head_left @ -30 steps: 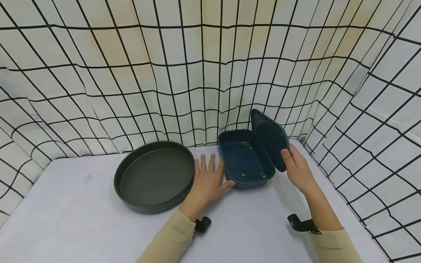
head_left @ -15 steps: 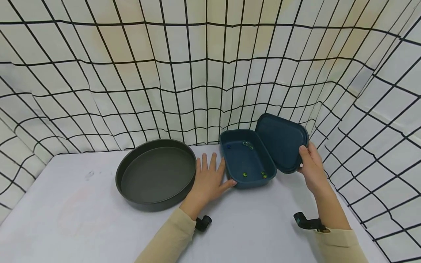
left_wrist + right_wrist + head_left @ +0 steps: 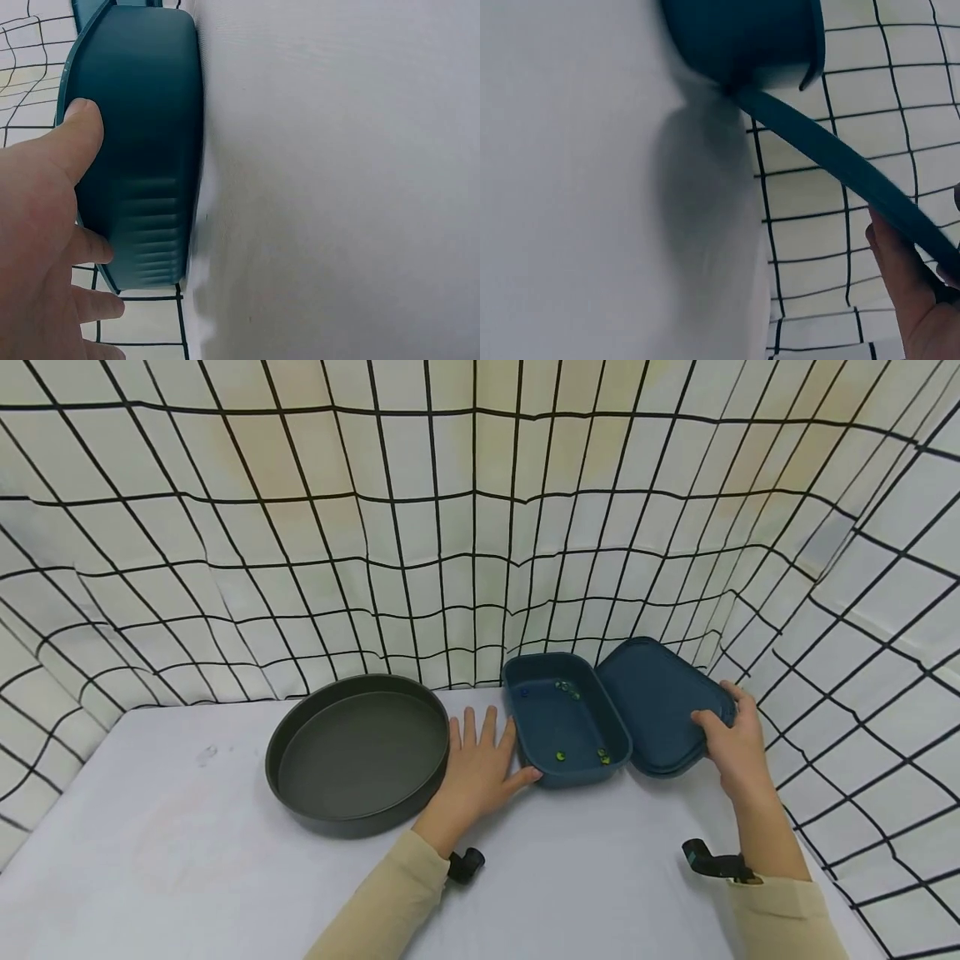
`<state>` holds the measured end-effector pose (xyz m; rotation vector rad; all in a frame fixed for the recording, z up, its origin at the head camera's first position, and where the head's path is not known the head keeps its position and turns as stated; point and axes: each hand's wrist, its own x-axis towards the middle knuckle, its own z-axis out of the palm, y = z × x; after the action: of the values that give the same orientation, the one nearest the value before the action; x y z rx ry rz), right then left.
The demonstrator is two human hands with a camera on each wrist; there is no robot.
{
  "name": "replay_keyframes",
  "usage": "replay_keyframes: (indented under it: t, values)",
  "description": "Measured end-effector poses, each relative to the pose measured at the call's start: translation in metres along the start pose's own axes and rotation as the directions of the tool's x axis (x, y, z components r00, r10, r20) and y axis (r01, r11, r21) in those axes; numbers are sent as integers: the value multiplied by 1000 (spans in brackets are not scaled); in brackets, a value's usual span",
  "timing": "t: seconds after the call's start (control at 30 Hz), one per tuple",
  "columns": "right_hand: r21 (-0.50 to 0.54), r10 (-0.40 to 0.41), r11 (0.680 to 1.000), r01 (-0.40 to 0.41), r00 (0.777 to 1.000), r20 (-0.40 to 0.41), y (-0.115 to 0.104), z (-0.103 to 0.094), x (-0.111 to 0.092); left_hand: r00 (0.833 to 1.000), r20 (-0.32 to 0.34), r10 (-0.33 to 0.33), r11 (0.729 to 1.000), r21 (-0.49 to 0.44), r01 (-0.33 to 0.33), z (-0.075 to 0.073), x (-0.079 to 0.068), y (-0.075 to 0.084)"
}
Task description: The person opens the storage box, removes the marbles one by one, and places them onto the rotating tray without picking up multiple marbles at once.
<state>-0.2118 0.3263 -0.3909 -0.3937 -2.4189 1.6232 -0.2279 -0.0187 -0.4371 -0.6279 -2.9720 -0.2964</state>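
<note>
In the head view a dark blue rectangular box stands uncovered at the back of the table. Small green pieces and a tiny blue one lie inside; their kind is too small to tell. My left hand has its fingers spread between box and pan, the thumb touching the box wall, as the left wrist view also shows. My right hand pinches the outer edge of the matching blue lid. That lid slants beside the box, its lower edge against the box's foot in the right wrist view.
A round dark grey pan sits left of my left hand. White cloth with a black grid walls the back and the right side. The table has a white cover.
My right hand has swung the lid outward and down to the right, from steep to a low slant beside the box. The left hand stays at the box wall.
</note>
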Motion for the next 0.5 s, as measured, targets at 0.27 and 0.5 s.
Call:
replay_keyframes:
  t: [0.27, 0.5]
  values:
    - [-255, -26, 967, 20, 999, -20, 20, -11, 6, 1000, 6, 2, 1000, -2, -2, 0, 0, -1]
    - [-554, 49, 830, 64, 981, 186, 32, -16, 11, 1000, 7, -2, 1000, -14, 2, 0, -1, -1]
